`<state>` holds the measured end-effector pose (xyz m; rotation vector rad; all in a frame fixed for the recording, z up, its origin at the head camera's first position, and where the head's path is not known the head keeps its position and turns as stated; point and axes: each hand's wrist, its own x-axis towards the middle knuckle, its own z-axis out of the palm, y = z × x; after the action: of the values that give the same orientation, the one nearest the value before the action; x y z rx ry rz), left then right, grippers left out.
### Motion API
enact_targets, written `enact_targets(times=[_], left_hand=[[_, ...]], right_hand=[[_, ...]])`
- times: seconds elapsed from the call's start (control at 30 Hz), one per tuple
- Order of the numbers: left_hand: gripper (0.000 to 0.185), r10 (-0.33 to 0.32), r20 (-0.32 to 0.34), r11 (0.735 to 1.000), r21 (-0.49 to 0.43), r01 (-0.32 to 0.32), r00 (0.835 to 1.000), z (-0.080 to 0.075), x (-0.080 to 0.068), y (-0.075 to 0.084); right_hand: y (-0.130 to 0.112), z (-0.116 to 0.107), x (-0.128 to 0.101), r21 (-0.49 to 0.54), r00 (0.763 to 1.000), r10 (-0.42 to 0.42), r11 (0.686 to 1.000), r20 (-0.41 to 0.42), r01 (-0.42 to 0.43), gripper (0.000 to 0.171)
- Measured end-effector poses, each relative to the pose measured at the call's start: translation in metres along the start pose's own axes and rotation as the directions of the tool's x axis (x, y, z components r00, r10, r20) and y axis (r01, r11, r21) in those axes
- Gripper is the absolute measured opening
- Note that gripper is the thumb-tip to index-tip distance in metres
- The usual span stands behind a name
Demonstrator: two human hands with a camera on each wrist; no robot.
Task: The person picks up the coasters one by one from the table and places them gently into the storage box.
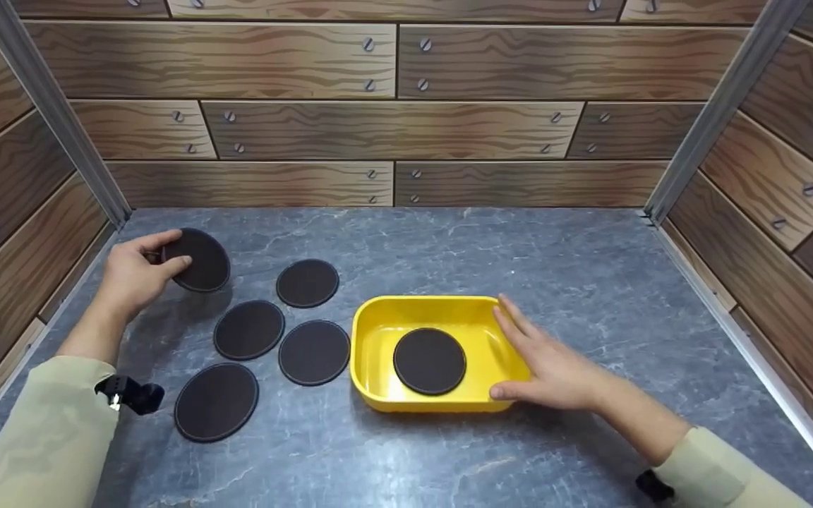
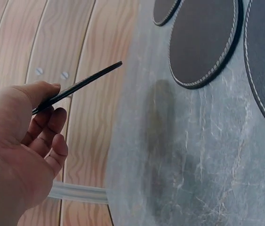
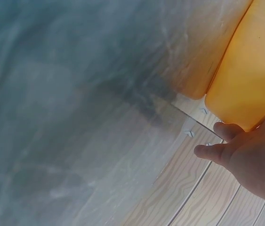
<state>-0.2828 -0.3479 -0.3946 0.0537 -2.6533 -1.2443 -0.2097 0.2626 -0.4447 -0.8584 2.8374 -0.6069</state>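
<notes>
My left hand (image 1: 140,271) pinches a dark round coaster (image 1: 198,259) at the far left of the table and holds it lifted off the surface; the left wrist view shows that coaster (image 2: 78,86) edge-on between thumb and fingers. Several more dark coasters (image 1: 248,329) lie flat on the grey table. A yellow tray (image 1: 378,329) stands in the middle with one coaster (image 1: 429,360) inside. My right hand (image 1: 544,363) rests with straight fingers against the tray's right side; in the right wrist view its fingertips (image 3: 217,150) touch the yellow tray (image 3: 250,80).
Wood-patterned walls (image 1: 392,127) close in the grey marbled table (image 1: 590,282) at the back and both sides, with metal posts (image 1: 46,106) in the corners. Bare table lies right of the tray and along the front.
</notes>
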Motion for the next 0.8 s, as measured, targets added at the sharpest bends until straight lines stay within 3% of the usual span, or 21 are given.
enact_targets(times=[0.23,0.43,0.8], left_hand=[[0.053,0.059,-0.04,0.997,-0.051,-0.061,0.997,0.009,-0.003,0.023],[0.052,0.145,-0.023,0.989,-0.039,-0.146,0.989,0.024,-0.005,0.044],[0.045,0.289,0.018,0.951,-0.123,-0.284,0.957,0.063,-0.014,0.095]], right_hand=[[0.0,0.0,0.0,-0.006,1.0,-0.007,1.0,-0.002,0.007,0.12],[0.0,0.001,0.001,0.004,1.0,-0.018,1.0,0.003,0.018,0.119],[0.0,-0.001,0.0,0.005,1.0,-0.008,1.0,0.003,0.008,0.119]])
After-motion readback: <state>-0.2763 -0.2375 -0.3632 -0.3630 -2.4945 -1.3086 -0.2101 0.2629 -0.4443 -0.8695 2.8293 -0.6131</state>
